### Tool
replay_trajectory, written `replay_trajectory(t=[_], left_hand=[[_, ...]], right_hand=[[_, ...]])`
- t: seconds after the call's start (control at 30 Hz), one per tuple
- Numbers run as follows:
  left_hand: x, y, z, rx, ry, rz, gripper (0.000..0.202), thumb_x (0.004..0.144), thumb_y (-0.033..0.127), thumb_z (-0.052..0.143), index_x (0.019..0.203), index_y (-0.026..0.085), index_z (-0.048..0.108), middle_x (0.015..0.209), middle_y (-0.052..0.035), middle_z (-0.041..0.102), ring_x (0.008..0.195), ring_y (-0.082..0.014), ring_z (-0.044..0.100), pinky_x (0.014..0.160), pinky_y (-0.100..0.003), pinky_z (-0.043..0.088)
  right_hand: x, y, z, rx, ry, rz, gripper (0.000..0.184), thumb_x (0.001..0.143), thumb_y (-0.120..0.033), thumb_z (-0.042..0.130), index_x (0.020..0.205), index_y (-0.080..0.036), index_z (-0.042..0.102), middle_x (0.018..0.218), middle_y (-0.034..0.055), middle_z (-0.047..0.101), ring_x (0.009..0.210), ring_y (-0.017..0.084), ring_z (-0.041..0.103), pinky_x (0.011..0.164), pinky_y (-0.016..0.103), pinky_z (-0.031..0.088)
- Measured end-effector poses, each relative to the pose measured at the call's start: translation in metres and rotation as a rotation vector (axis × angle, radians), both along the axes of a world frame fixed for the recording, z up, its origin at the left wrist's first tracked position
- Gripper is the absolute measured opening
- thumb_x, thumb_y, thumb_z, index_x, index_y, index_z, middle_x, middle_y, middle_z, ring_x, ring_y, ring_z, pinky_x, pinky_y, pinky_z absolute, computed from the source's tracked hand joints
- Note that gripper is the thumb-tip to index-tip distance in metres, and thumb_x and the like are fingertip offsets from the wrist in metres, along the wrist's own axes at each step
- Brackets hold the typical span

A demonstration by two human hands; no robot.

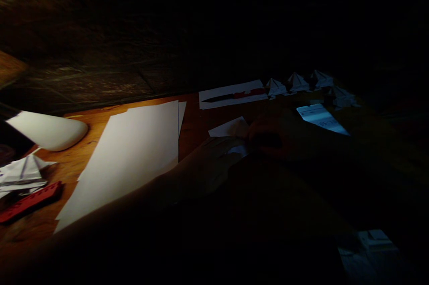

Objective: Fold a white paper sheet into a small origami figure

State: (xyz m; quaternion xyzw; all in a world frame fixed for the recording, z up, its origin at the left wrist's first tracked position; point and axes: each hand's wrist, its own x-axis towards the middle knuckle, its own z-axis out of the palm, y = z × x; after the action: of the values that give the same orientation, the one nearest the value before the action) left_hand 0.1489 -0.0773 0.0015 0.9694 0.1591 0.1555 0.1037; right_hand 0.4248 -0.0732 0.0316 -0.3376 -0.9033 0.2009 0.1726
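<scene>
The scene is very dark. My left hand (214, 164) and my right hand (278, 135) meet over a small piece of white paper (229, 128) on the wooden table (191, 119). Both hands press on or pinch the paper, fingers curled; the shadow hides the exact grip. A stack of large white sheets (134, 155) lies just left of my left forearm.
A knife with a red handle (237, 95) rests on a white sheet at the back. Several folded paper figures (301, 83) stand behind a lit phone (321, 117). A white lamp head (50, 129), another folded paper (23, 171) and a red flat object (30, 202) are at left.
</scene>
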Motion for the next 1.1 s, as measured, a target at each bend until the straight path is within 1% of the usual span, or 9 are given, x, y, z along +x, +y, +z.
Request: replay_trajectory(t=[0.1,0.23,0.33,0.47,0.67,0.83,1.0,1.1], left_hand=[[0.0,0.0,0.001,-0.007,-0.009,0.006,0.047,0.09,0.007,0.05,0.135,0.018,0.055,0.149,-0.0157,0.053,0.134,-0.0319,0.053,0.107,-0.052,0.05],[-0.001,-0.001,0.004,-0.043,-0.025,0.001,0.046,0.09,0.004,0.05,0.134,0.018,0.054,0.151,-0.0139,0.052,0.137,-0.0295,0.052,0.11,-0.049,0.049],[-0.001,-0.002,0.006,-0.085,-0.023,0.008,0.048,0.091,0.003,0.048,0.136,0.019,0.051,0.15,-0.0125,0.052,0.137,-0.0274,0.051,0.112,-0.049,0.048],[-0.001,-0.002,0.006,-0.098,-0.043,-0.004,0.05,0.092,0.003,0.048,0.139,0.02,0.049,0.149,-0.0126,0.052,0.141,-0.0274,0.048,0.114,-0.049,0.047],[-0.002,-0.002,0.005,-0.067,-0.008,0.003,0.053,0.093,0.003,0.048,0.143,0.02,0.046,0.153,-0.0135,0.05,0.141,-0.0283,0.048,0.113,-0.05,0.047],[-0.002,-0.001,0.008,-0.101,-0.032,-0.027,0.054,0.094,0.003,0.048,0.145,0.021,0.048,0.152,-0.0126,0.053,0.14,-0.0271,0.051,0.113,-0.049,0.049],[-0.001,-0.003,0.011,-0.126,-0.063,-0.018,0.049,0.098,0.005,0.047,0.143,0.022,0.054,0.152,-0.0128,0.054,0.141,-0.0271,0.052,0.114,-0.05,0.049],[0.0,-0.003,0.012,-0.129,-0.06,-0.002,0.047,0.098,0.006,0.047,0.141,0.022,0.058,0.151,-0.0123,0.055,0.141,-0.0268,0.051,0.115,-0.05,0.049]], right_hand=[[0.002,0.002,-0.002,-0.024,-0.005,-0.006,0.018,0.086,-0.022,0.069,0.103,-0.022,0.075,0.111,0.0065,0.075,0.098,0.025,0.07,0.085,0.038,0.051],[0.005,0.006,-0.005,-0.059,-0.007,0.016,0.018,0.089,-0.021,0.067,0.104,-0.022,0.077,0.113,0.0062,0.076,0.1,0.025,0.07,0.086,0.038,0.051],[0.007,0.009,-0.006,-0.074,-0.004,0.018,0.018,0.089,-0.023,0.068,0.105,-0.024,0.078,0.114,0.0044,0.076,0.1,0.024,0.07,0.086,0.037,0.052],[0.008,0.009,-0.004,-0.09,-0.005,0.011,0.019,0.089,-0.022,0.069,0.106,-0.025,0.078,0.111,0.0024,0.077,0.099,0.022,0.071,0.087,0.036,0.051],[0.007,0.008,0.0,-0.118,-0.025,-0.01,0.019,0.089,-0.021,0.07,0.105,-0.024,0.08,0.112,0.0035,0.077,0.098,0.022,0.071,0.086,0.036,0.051],[0.007,0.009,-0.001,-0.121,-0.022,-0.005,0.019,0.09,-0.022,0.069,0.105,-0.023,0.08,0.112,0.0039,0.077,0.099,0.021,0.071,0.085,0.035,0.052],[0.007,0.01,0.001,-0.109,0.0,0.021,0.022,0.087,-0.014,0.068,0.101,-0.025,0.082,0.112,0.0018,0.078,0.096,0.019,0.072,0.084,0.031,0.052],[0.006,0.01,0.0,-0.117,0.012,0.021,0.024,0.085,-0.011,0.068,0.097,-0.026,0.083,0.111,0.0008,0.078,0.095,0.019,0.072,0.084,0.031,0.052]])
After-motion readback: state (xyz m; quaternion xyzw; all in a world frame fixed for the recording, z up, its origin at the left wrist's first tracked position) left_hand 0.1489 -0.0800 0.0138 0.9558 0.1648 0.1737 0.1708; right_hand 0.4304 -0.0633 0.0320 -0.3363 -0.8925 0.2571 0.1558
